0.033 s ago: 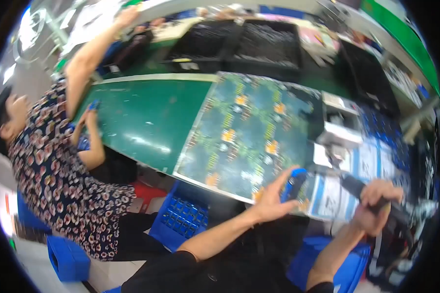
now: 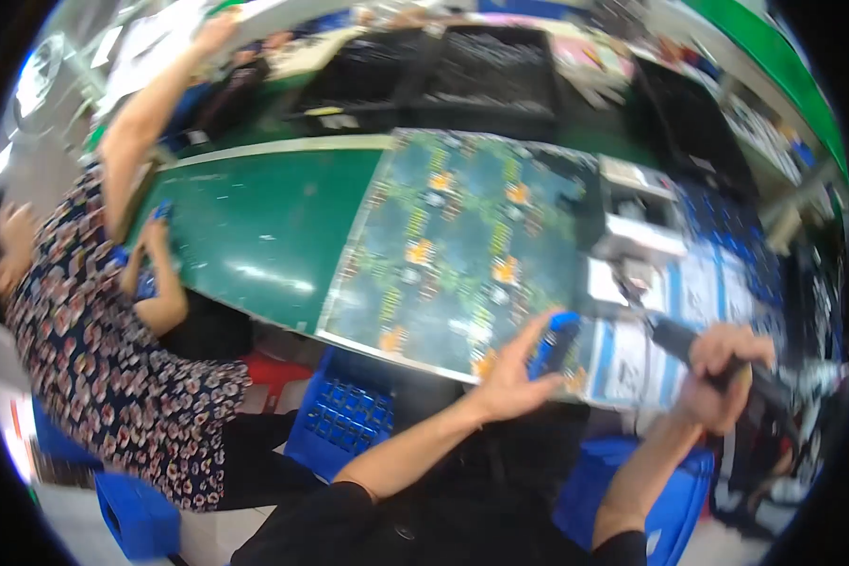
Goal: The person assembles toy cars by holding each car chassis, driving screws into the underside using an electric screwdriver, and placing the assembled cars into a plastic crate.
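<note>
My left hand (image 2: pixel 511 382) is closed around a small blue-and-black casing (image 2: pixel 554 345), held tilted above the near right corner of the patterned mat (image 2: pixel 443 274). Gripped in my right hand (image 2: pixel 724 377) is a dark power screwdriver (image 2: pixel 677 338), its shaft pointing left toward a small white-based metal device (image 2: pixel 635 283). The casing and the screwdriver are apart. Motion blur hides the screwdriver's tip and the casing's finer details.
White-and-blue printed sheets (image 2: pixel 632 363) lie beside the mat, with an open white box (image 2: pixel 640 215) behind. Black trays (image 2: pixel 486 80) line the far side. At left, a co-worker in a flowered top (image 2: pixel 94 349) sits by the green tabletop (image 2: pixel 255 217). A blue crate (image 2: pixel 344 415) of parts stands below.
The whole view has shifted slightly, so the table and co-worker appear further left. Both hands keep their holds on the casing and the screwdriver.
</note>
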{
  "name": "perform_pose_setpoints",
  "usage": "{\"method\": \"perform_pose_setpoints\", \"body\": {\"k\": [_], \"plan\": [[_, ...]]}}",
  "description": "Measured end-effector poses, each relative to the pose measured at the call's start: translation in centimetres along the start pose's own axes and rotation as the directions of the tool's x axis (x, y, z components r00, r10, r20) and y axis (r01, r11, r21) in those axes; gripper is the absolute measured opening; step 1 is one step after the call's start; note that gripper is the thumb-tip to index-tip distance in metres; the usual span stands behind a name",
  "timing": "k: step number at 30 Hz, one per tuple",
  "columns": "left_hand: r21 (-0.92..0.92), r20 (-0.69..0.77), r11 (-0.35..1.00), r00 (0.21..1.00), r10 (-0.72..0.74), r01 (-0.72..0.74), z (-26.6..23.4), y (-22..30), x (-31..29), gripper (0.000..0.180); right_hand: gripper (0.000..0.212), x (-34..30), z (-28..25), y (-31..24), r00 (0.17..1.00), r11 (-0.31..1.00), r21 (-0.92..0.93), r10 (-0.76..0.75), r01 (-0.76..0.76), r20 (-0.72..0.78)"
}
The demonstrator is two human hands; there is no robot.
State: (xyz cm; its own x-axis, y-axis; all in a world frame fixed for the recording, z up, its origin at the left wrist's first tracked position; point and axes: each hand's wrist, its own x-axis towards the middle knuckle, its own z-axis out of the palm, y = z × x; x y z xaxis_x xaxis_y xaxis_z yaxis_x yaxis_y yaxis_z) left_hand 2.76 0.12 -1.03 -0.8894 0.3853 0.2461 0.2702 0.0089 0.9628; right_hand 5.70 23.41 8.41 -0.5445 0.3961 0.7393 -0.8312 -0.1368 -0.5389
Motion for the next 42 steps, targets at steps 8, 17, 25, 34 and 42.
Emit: {"method": "perform_pose_setpoints", "body": {"k": [8,17,25,34,42], "plan": [[-0.723,-0.097,0.669,0.933,-0.347,0.173,-3.3,0.1,3.3,0.048,0.021,3.3,2.7,1.6,0.991,0.998,-0.044,0.042,-0.036,0.125],[-0.730,-0.071,0.659,0.939,-0.336,0.181,-3.6,-0.6,3.3,0.049,0.014,4.1,6.3,3.5,0.988,0.965,-0.211,0.155,-0.153,-0.006],[-0.781,-0.049,0.589,0.919,-0.392,0.210,-4.2,-1.3,3.7,0.048,0.018,5.3,7.7,3.9,0.948,0.917,-0.253,0.320,-0.310,-0.001],[-0.809,-0.009,0.542,0.917,-0.400,0.229,-4.5,-1.6,4.6,0.052,0.033,-1.0,10.9,2.2,0.939,0.927,0.205,0.269,-0.312,0.213],[-0.808,-0.002,0.538,0.912,-0.410,0.240,-4.3,-1.5,4.0,0.052,0.027,-2.5,12.0,2.2,0.905,0.897,0.159,0.384,-0.413,0.182]]}}
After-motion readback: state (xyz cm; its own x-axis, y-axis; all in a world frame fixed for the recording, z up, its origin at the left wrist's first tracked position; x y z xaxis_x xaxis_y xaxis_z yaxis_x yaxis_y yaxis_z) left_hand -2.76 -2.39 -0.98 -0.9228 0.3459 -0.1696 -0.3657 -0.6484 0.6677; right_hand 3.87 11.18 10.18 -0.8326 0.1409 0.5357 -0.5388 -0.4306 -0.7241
